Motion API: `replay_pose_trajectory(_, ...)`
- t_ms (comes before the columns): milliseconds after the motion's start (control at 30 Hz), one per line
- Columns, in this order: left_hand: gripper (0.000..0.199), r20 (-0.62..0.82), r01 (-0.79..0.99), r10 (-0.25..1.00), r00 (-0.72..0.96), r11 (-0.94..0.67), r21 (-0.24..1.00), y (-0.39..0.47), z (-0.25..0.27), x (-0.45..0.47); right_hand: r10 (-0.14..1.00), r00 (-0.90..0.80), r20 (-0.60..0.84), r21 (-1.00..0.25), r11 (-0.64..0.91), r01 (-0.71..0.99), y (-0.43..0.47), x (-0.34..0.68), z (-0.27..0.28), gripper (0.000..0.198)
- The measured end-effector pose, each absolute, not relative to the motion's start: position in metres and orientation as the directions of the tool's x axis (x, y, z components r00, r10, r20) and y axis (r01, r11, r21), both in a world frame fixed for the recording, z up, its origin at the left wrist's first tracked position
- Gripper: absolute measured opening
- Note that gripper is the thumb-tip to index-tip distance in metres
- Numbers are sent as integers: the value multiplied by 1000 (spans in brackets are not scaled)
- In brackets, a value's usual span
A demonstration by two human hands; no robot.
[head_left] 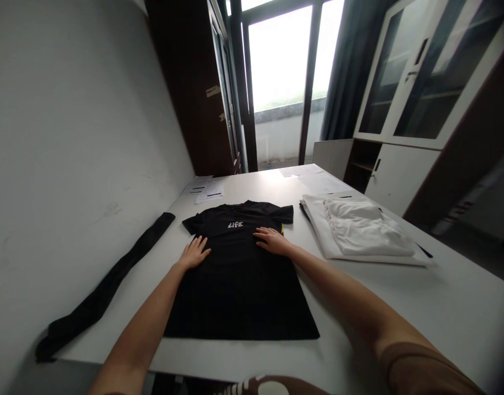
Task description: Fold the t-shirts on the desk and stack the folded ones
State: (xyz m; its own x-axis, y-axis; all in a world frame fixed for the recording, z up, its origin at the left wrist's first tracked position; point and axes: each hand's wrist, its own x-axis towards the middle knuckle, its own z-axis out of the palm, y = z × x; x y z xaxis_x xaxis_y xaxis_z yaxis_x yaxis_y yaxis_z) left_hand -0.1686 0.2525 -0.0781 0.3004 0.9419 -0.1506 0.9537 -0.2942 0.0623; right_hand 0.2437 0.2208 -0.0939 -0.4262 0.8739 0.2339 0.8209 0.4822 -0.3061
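A black T-shirt (239, 296) with white lettering on its chest lies spread flat on the white table, its collar toward the window and its hem toward me. My left hand (195, 253) rests on the shirt's left side below the sleeve, fingers spread. On the right side, my right hand (272, 241) lies flat near the other sleeve, fingers stretched out over the fabric. Beside that hand a small yellow patch shows at the shirt's edge. Neither hand grips anything.
A long black strip of cloth (112, 282) lies along the wall at the table's left edge. Folded white cloth (365, 227) is stacked on the right. Paper sheets (210, 190) lie at the far left, more at the far end. A white cabinet (404, 170) stands beyond the right side.
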Motion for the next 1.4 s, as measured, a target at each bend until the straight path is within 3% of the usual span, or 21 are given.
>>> replay_pose_trajectory(133, 74, -121, 970, 963, 241, -239, 29, 254, -70, -158, 872, -424, 244, -305, 485, 820, 222, 245, -96, 51)
replay_pose_trajectory(300, 70, 41, 910, 919, 393, -395, 128, 245, -71, -82, 867, -435, 244, -287, 493, 822, 223, 245, -95, 52)
replay_pose_trajectory(567, 71, 15, 878, 896, 444, -438, 193, 259, -87, 2, 871, -432, 235, -276, 486, 829, 220, 243, -92, 52)
replay_pose_trajectory(1000, 72, 17, 976, 984, 177, -178, 129, 300, -98, -100, 869, -438, 231, -297, 492, 818, 220, 244, -92, 52)
replay_pose_trajectory(1233, 66, 66, 958, 960, 271, -276, 80, 299, -96, -149, 875, -424, 233, -307, 481, 821, 220, 244, -91, 50)
replay_pose_trajectory(1400, 66, 112, 955, 952, 285, -292, 48, 281, -89, -116, 874, -427, 230, -306, 482, 821, 218, 243, -89, 51)
